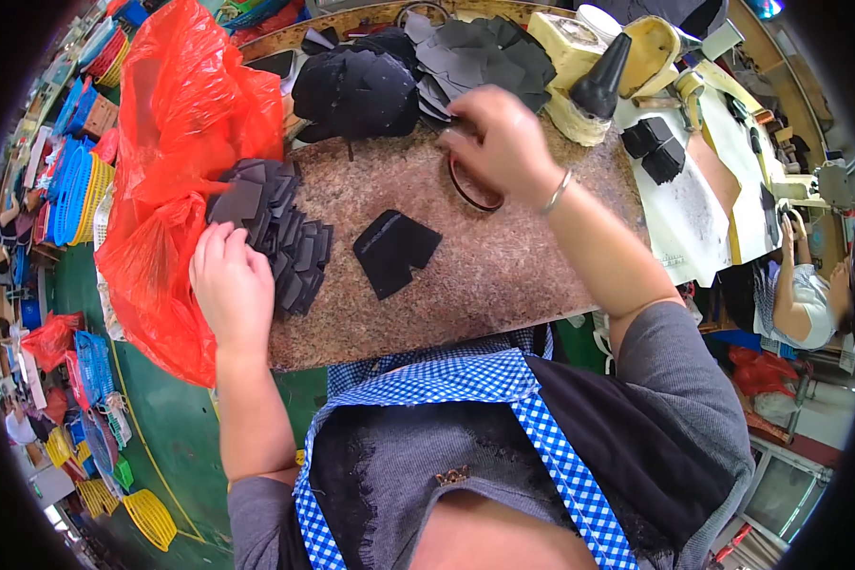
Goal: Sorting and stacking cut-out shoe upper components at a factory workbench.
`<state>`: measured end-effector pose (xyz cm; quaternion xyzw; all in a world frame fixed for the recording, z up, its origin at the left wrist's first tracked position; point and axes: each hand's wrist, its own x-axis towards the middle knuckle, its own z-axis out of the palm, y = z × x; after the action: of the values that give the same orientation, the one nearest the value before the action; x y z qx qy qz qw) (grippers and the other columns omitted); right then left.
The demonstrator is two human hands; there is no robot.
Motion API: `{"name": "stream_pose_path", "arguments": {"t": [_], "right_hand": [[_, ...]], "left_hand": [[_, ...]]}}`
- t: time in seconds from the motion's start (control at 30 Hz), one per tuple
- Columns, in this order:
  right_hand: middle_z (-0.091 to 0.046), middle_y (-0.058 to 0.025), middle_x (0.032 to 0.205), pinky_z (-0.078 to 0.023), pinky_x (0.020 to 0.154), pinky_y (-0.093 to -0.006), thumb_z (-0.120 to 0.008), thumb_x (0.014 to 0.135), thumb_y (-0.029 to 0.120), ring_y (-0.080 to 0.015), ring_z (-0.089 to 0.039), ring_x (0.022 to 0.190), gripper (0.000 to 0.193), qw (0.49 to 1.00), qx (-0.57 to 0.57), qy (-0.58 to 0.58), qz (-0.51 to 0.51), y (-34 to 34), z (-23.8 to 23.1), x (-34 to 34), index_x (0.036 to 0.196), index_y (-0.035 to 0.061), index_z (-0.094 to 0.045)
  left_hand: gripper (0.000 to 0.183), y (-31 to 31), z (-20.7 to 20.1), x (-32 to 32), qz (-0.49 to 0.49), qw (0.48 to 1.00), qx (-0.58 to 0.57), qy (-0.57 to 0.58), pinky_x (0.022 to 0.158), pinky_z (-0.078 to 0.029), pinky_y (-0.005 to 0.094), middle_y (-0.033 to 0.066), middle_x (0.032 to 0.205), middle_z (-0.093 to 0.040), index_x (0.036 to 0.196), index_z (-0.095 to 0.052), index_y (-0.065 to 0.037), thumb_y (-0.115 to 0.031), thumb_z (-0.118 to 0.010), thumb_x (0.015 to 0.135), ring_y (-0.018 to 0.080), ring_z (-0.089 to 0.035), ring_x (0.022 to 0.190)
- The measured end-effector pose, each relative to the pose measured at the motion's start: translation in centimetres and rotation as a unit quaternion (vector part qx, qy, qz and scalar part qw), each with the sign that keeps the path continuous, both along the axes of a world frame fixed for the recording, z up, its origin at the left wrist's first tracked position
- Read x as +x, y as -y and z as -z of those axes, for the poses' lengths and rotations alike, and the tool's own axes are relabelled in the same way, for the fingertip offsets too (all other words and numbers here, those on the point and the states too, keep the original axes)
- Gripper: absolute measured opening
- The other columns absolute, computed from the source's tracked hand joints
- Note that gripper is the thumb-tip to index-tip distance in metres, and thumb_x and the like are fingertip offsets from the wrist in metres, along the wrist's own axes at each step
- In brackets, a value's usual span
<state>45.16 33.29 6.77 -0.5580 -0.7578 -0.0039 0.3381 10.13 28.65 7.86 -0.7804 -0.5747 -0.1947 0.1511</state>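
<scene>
My left hand rests on the left edge of a pile of overlapping small black pieces, fingers loosely stretched over it. To the right lies a single flat black piece with a notched edge. My right hand, slightly blurred, is at the near edge of a fanned heap of dark grey pieces. Its thumb and fingers are curled toward each other; what they hold is hard to make out. Just beneath that hand lies a dark ring-shaped thing. A rounded black bundle of pieces sits left of the heap.
A red plastic bag hangs over the speckled tabletop's left side. A black cone stands in a pale holder at the back right, near a small black stack. Another person is at far right. Colored baskets are stacked at left.
</scene>
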Motion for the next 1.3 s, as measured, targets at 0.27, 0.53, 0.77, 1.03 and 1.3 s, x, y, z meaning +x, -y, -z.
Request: {"name": "stream_pose_path", "arguments": {"t": [0.27, 0.53, 0.77, 1.03, 1.3], "right_hand": [[-0.07, -0.0125, 0.091, -0.053, 0.083, -0.0387, -0.077, 0.073, 0.044, -0.0304, -0.066, 0.088, 0.045, 0.97, -0.201, 0.109, 0.083, -12.9, 2.4, 6.2, 0.095, 0.0051, -0.071], [-0.068, -0.0151, 0.073, -0.051, 0.07, -0.0384, -0.083, 0.064, 0.041, -0.0292, -0.065, 0.07, 0.05, 0.946, -0.305, 0.107, 0.028, -14.4, 0.5, 6.3, 0.083, -0.003, -0.071], [-0.056, -0.0055, 0.063, -0.044, 0.058, -0.0336, -0.08, 0.072, 0.021, -0.0184, -0.053, 0.058, 0.03, 0.966, -0.244, -0.086, 0.001, -10.4, 1.3, 6.6, 0.07, 0.0044, -0.054], [-0.034, 0.0045, 0.071, -0.032, 0.057, -0.0275, -0.064, 0.077, 0.006, -0.0078, -0.033, 0.065, 0.021, 0.892, -0.346, -0.169, -0.235, -2.8, -3.3, 6.8, 0.077, 0.0053, -0.043], [-0.061, -0.0151, 0.117, -0.048, 0.07, -0.036, -0.065, 0.067, 0.002, -0.0304, -0.06, 0.086, 0.021, 0.936, -0.255, 0.055, -0.235, 1.6, -4.6, 1.8, 0.078, 0.0024, -0.048]], "left_hand": [[0.029, 5.4, 4.1, 9.8, 0.281, 0.937, -0.173, 0.12, 0.098, -0.042, 0.0446, 0.0154, 0.121, -0.058, 0.105, -0.062, -0.001, -0.004, -0.064, 0.076, 0.0341, -0.053, 0.118], [0.031, 5.9, 4.8, 7.8, 0.381, 0.874, -0.242, 0.183, 0.097, -0.044, 0.0451, 0.0144, 0.12, -0.059, 0.097, -0.061, -0.002, 0.003, -0.061, 0.066, 0.0341, -0.053, 0.119], [0.028, 5.7, 4.1, 8.1, 0.361, 0.877, -0.248, 0.199, 0.095, -0.046, 0.0438, 0.014, 0.116, -0.061, 0.097, -0.061, -0.003, 0.001, -0.064, 0.07, 0.0336, -0.057, 0.114], [0.021, 0.9, 0.9, 10.1, 0.319, 0.838, -0.167, 0.41, 0.086, -0.051, 0.0366, 0.0146, 0.102, -0.066, 0.097, -0.062, -0.002, -0.004, -0.07, 0.078, 0.0308, -0.064, 0.098], [0.09, -3.5, -1.3, 14.9, 0.228, 0.821, -0.32, 0.415, 0.089, -0.05, 0.0387, 0.0221, 0.109, -0.064, 0.135, -0.039, 0.003, -0.05, -0.078, 0.074, 0.0377, -0.063, 0.102]]}}
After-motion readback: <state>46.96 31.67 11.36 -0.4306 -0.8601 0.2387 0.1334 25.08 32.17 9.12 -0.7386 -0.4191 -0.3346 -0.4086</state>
